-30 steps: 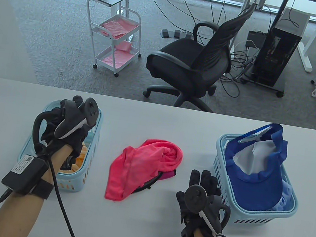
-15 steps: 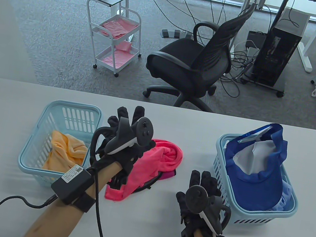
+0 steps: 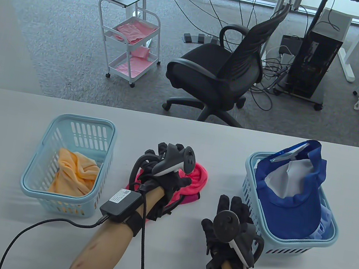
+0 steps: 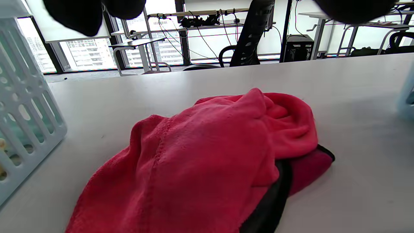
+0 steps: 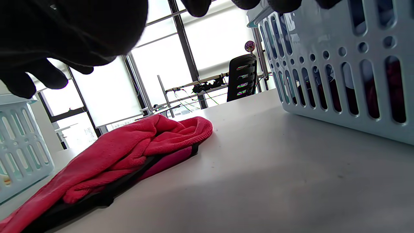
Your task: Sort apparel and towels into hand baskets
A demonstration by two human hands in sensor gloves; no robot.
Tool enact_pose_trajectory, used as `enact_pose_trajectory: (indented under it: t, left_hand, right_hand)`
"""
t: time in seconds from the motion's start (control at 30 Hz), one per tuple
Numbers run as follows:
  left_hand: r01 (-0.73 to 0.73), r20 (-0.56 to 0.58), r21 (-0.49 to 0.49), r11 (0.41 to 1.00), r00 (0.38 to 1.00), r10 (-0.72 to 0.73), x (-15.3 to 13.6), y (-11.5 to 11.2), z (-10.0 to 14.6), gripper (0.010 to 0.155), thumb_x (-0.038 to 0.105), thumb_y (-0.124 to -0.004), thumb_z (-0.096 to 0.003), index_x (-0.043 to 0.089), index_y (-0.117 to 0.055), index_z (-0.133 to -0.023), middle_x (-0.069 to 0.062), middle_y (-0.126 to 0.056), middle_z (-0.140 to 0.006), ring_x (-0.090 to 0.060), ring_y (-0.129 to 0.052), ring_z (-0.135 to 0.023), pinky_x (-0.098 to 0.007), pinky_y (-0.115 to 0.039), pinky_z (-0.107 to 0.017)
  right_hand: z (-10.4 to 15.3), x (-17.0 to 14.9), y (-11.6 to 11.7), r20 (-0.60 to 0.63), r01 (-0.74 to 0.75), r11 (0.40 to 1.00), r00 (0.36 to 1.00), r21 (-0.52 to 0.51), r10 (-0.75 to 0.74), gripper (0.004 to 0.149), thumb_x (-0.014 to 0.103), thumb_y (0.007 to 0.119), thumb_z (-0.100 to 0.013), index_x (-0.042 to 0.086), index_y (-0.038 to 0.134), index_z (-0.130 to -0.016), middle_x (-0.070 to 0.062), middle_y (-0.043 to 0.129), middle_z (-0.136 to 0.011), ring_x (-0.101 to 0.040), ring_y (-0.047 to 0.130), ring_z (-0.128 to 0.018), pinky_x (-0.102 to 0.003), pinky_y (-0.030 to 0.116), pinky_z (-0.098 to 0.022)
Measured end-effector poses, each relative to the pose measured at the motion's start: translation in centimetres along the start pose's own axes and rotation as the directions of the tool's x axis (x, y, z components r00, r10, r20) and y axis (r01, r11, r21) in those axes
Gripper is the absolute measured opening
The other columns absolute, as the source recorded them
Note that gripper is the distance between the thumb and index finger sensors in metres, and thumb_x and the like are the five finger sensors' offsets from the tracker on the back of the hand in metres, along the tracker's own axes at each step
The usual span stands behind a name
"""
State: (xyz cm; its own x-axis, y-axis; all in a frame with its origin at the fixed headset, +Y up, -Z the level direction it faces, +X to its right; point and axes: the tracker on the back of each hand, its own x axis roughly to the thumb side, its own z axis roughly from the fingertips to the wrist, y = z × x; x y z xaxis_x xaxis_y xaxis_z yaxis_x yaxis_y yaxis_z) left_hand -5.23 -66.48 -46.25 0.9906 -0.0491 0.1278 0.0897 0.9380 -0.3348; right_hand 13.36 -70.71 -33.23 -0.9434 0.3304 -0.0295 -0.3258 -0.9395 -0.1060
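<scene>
Table view: a pale grey table [image 3: 180, 131] is seen filling the lower half, and two light blue hand baskets are set on it. From the table's middle, the right basket [image 3: 298, 248] is placed at about three o'clock and is heaped with a blue cap [image 3: 294, 208] over a white garment [image 3: 287, 178]; the left basket [image 3: 62, 199] is placed at about nine o'clock and an orange towel [image 3: 73, 171] is held inside it. Between the baskets a pink towel [image 3: 199, 177] is spread in a crumpled heap, with a dark garment [image 4: 275, 200] edged in magenta tucked under its near right side, as is shown in the left wrist view. The left hand [image 3: 162, 178] is lowered over the pink towel and much of the cloth is covered by it; its fingers are curled downward, but whether the cloth is actually pinched cannot be told, since only two dark fingertips [image 4: 74, 14] are caught at the top edge of the left wrist view, above the towel. The right hand [image 3: 231, 224] is rested at about five o'clock from the towel, just beside the right basket's near left corner, with fingers straight and loosely spread, and nothing is held by it.
</scene>
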Motion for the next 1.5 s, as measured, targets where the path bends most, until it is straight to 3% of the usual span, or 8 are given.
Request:
enact_pose_trajectory:
  t: [0.43, 0.57, 0.7, 1.0, 1.27, 1.5]
  left_hand:
    - [0.023, -0.017, -0.153, 0.988, 1.0, -0.026, -1.0, -7.7, -4.1, 0.101, 0.071, -0.063, -0.0372, 0.026, -0.012, -0.112, -0.026, -0.019, -0.119, -0.067, -0.044, -0.104, -0.076, -0.056, -0.072]
    - [0.041, -0.023, -0.099, 0.994, 0.999, -0.043, -1.1, -8.8, -4.5, 0.1, 0.069, -0.066, -0.0386, 0.027, -0.012, -0.111, -0.024, -0.022, -0.119, -0.064, -0.05, -0.104, -0.072, -0.059, -0.073]
    - [0.097, -0.043, -0.027, 0.995, 0.994, -0.098, -1.0, -8.6, -4.5, 0.094, 0.066, -0.069, -0.0398, 0.029, -0.021, -0.111, -0.019, -0.036, -0.119, -0.057, -0.069, -0.101, -0.065, -0.071, -0.071]
    - [0.12, -0.114, 0.137, 0.983, 0.988, -0.105, -1.2, -7.4, -4.6, 0.064, 0.053, -0.075, -0.0446, 0.038, -0.053, -0.103, -0.003, -0.069, -0.11, -0.039, -0.098, -0.085, -0.049, -0.091, -0.061]
    - [0.083, -0.151, 0.209, 0.974, 0.987, -0.051, -2.3, -5.7, -4.0, 0.06, 0.048, -0.078, -0.0443, 0.038, -0.059, -0.1, 0.0, -0.08, -0.103, -0.031, -0.108, -0.075, -0.041, -0.098, -0.054]
    - [0.036, -0.167, 0.295, 0.955, 0.986, 0.014, -3.6, -1.9, -1.6, 0.06, 0.049, -0.077, -0.0451, 0.037, -0.058, -0.101, -0.001, -0.08, -0.103, -0.031, -0.107, -0.076, -0.041, -0.097, -0.054]
  right_hand:
    - [-0.1, -0.1, 0.1, -0.01, 0.003, 1.0, 1.0, 0.023, -0.003, 0.084, 0.047, 0.078, -0.04, 0.014, 0.037, -0.105, -0.025, 0.026, -0.108, -0.055, 0.036, -0.097, -0.069, 0.042, -0.07]
    - [-0.1, -0.1, 0.1, -0.013, 0.006, 1.0, 1.0, 0.025, -0.006, 0.084, 0.047, 0.078, -0.04, 0.014, 0.037, -0.105, -0.025, 0.026, -0.108, -0.055, 0.036, -0.097, -0.069, 0.042, -0.07]
    - [0.0, 0.0, 0.2, -0.013, 0.003, 1.0, 1.0, 0.03, -0.002, 0.084, 0.047, 0.078, -0.04, 0.014, 0.037, -0.105, -0.025, 0.026, -0.108, -0.055, 0.036, -0.097, -0.069, 0.043, -0.07]
    - [0.0, -0.2, 0.0, -0.015, 0.021, 0.999, 1.0, 0.025, -0.021, 0.084, 0.047, 0.078, -0.04, 0.013, 0.037, -0.105, -0.025, 0.026, -0.108, -0.055, 0.037, -0.097, -0.069, 0.043, -0.07]
    - [0.0, -0.3, -0.1, -0.017, 0.027, 0.999, 1.0, 0.02, -0.026, 0.084, 0.047, 0.078, -0.04, 0.013, 0.037, -0.105, -0.025, 0.027, -0.108, -0.055, 0.038, -0.097, -0.069, 0.044, -0.069]
    - [-0.1, -0.4, -0.1, -0.02, 0.031, 0.999, 0.999, 0.016, -0.03, 0.084, 0.047, 0.078, -0.04, 0.013, 0.038, -0.105, -0.025, 0.027, -0.108, -0.055, 0.038, -0.097, -0.069, 0.044, -0.069]
